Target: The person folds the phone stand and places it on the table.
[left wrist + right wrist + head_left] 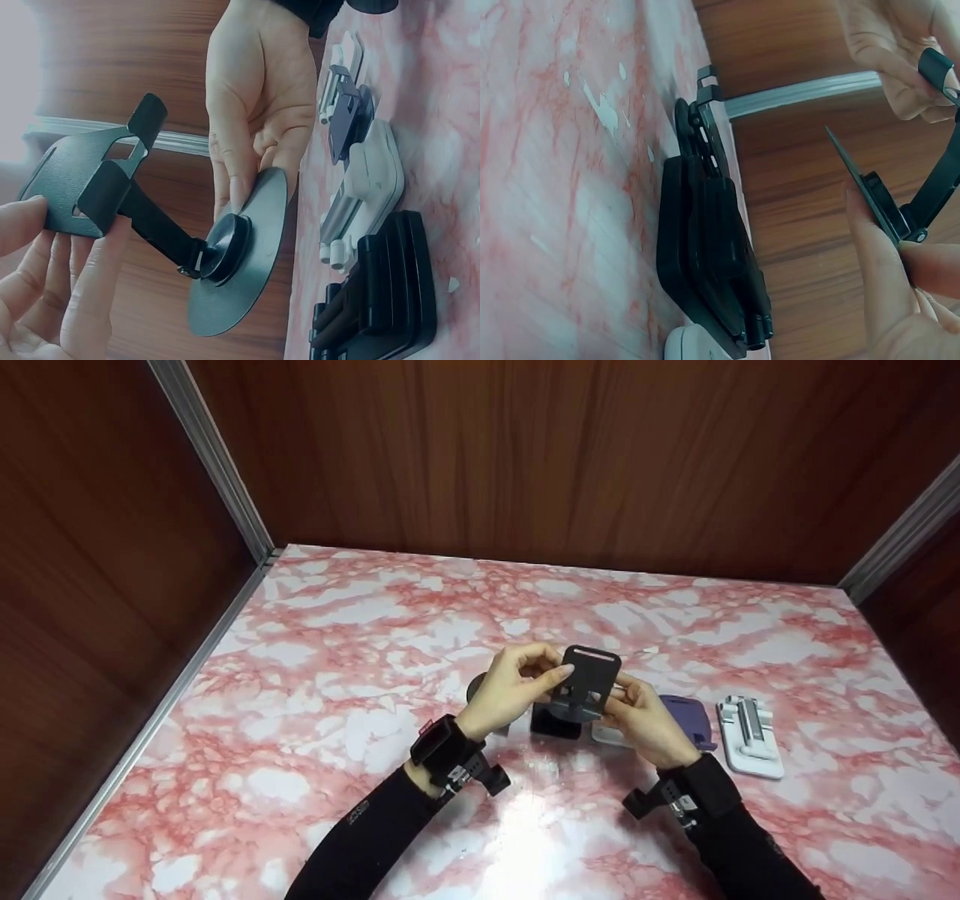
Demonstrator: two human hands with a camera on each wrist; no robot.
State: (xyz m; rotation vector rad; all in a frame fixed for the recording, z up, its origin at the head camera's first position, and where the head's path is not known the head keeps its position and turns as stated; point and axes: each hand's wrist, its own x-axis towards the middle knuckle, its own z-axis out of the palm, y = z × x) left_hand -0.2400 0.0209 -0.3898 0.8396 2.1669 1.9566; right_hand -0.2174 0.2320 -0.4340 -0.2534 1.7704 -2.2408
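Note:
Both hands hold a black phone stand (592, 675) up over the table. It has a slotted back plate (75, 180) with two curved lips, a hinged arm (157, 225) and a flat round base (262, 240). My left hand (510, 686) pinches the plate's edge between thumb and fingers. On the other end, my right hand (645, 720) grips the rim of the round base, as the left wrist view shows. The arm stands at an angle between plate and base.
Several other stands lie in a row under and beside the hands: a folded black one (397, 285), a white one (367, 180), a purple one (686, 716) and a white-and-grey one (750, 739). Another black stand (712, 127) is at the left end. Wood-grain panels (525, 457) enclose the marbled table (360, 622).

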